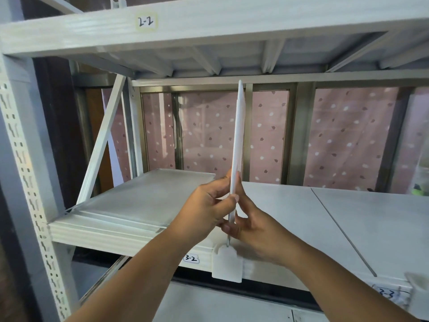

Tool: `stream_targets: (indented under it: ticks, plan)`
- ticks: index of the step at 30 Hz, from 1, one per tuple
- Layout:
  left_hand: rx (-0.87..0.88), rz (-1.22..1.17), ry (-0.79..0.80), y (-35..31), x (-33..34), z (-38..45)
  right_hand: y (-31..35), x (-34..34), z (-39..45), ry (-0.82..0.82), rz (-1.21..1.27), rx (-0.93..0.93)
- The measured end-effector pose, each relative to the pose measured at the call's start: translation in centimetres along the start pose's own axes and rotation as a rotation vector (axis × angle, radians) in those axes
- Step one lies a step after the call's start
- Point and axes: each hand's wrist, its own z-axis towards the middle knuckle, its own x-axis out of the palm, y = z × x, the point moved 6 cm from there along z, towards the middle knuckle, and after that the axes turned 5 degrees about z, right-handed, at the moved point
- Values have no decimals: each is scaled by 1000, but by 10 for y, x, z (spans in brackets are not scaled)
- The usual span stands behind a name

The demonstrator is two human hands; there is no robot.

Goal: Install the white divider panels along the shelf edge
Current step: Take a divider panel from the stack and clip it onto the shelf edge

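Note:
A thin white divider panel (239, 135) stands upright and edge-on over the middle shelf (301, 217), tilted slightly right at its top. My left hand (206, 205) pinches its lower part from the left, and my right hand (250, 221) grips it from the right, slightly lower. The panel's bottom end meets a white clip bracket (227, 263) hooked over the shelf's front edge (116, 238) beside a label reading 3-2. A stack of flat white panels (148, 196) lies on the left part of the shelf.
The upper shelf beam (209, 22), labelled 2-2, runs just above the panel's top. A perforated upright post (25, 182) stands at the left. Another white bracket (417, 291) sits on the front edge at the far right. A pink dotted curtain (348, 135) hangs behind the rack.

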Motion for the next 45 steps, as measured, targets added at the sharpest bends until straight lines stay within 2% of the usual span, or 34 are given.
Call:
stream_targets:
  ticks: [14,19,23,26,29,32,35,37,39,45]
  plan:
    - [21,119,-24,15,6,-18,-8,1,-13,21,-133,-17]
    - [2,155,-27,14,5,-22,-6,3,-16,22,-85,-5]
    - [-5,120,2,11,6,-26,-1,2,-18,-63,-36,12]
    - [-76,97,18,16,4,-36,3,4,-23,-122,-43,54]
    - [-146,198,-18,19,-10,-47,12,0,-28,-238,-198,80]
    - [-133,379,-139,4,-40,-56,47,-4,-40,-457,-564,-82]
    - [-152,600,-250,-6,-73,-66,98,11,-57,-623,-825,-475]
    - [-194,730,-296,-9,-97,-76,118,36,-59,-549,-910,-654]
    - [-265,809,-311,-5,-120,-86,124,63,-49,-380,-957,-660]
    - [-535,995,-288,17,-179,-127,90,117,33,9,-945,-170]
